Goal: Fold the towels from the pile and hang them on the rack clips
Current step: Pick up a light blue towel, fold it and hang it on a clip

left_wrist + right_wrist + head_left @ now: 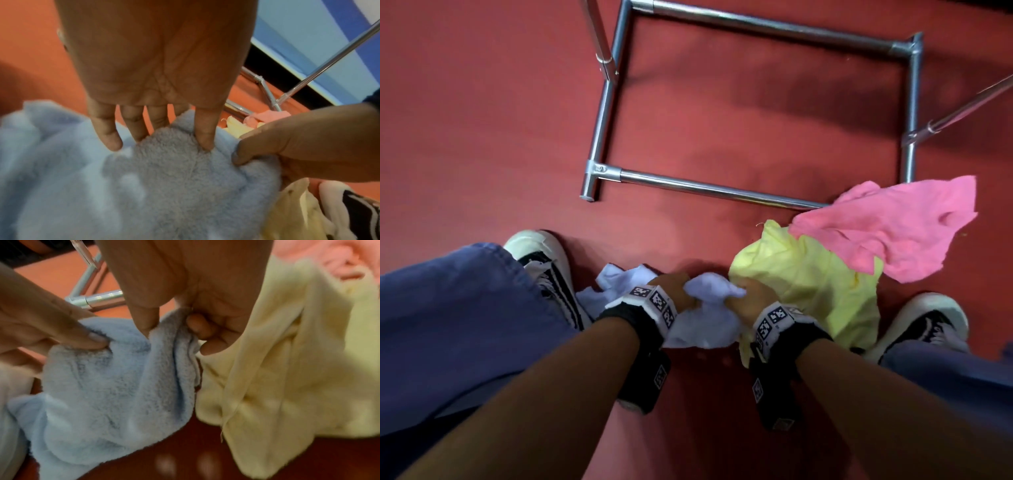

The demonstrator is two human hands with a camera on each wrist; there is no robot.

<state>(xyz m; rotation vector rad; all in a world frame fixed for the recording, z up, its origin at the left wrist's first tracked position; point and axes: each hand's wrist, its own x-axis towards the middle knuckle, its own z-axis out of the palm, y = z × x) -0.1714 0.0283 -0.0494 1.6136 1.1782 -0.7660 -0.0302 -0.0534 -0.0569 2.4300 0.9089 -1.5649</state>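
Three towels lie on the red floor in the head view: a pale blue towel at the lower middle of the frame, a yellow towel touching it on the right, and a pink towel overlapping the yellow one's upper right edge. The left hand and right hand both grip the blue towel, bunching it between them. The rack base, made of metal tubes, fills the upper middle of the frame, its near bar running under the pink towel. A sneaker sits at the left, another sneaker at the right.

In the left wrist view, the left hand fills the top centre, its fingers extended down and pressing into the blue towel, its thumb not shown. The right hand enters from the right edge and pinches a fold of the same towel.

In the right wrist view, the right hand at the top centre clenches a fold of the blue towel between thumb and curled fingers. The left hand comes in from the left edge, gripping the towel's upper left. The yellow towel fills the right side, with the pink towel in the upper right corner.
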